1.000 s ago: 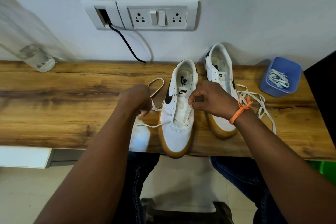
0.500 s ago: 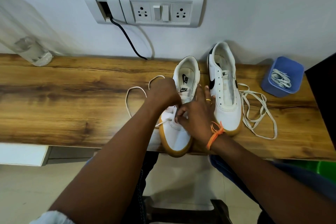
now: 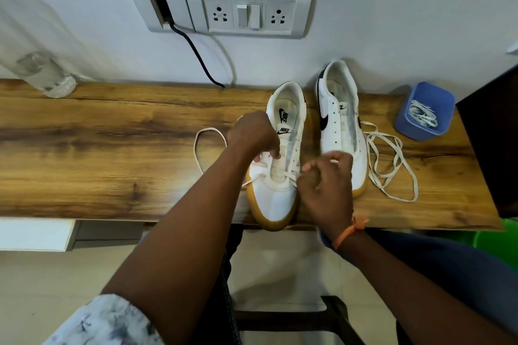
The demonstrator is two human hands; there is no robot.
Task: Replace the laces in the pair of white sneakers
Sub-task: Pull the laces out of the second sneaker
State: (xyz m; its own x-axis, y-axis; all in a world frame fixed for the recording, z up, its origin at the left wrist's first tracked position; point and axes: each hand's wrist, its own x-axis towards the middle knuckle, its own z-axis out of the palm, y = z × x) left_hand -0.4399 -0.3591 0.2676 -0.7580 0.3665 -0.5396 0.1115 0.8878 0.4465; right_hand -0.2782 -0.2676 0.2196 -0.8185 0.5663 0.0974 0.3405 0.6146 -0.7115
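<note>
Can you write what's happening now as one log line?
step: lacing | left hand: holds near sneaker | right hand: pinches lace | far sneaker: unlaced

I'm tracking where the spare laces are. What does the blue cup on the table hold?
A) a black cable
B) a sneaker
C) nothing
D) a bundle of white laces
D: the blue cup at the table's right end has a bundle of white laces inside it.

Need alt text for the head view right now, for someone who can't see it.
Two hands work a white lace through the nearer sneaker on a wooden table: the left hand pinches at its eyelets, the right hand pinches the lace. The second sneaker stands unlaced, a loose lace beside it.
</note>
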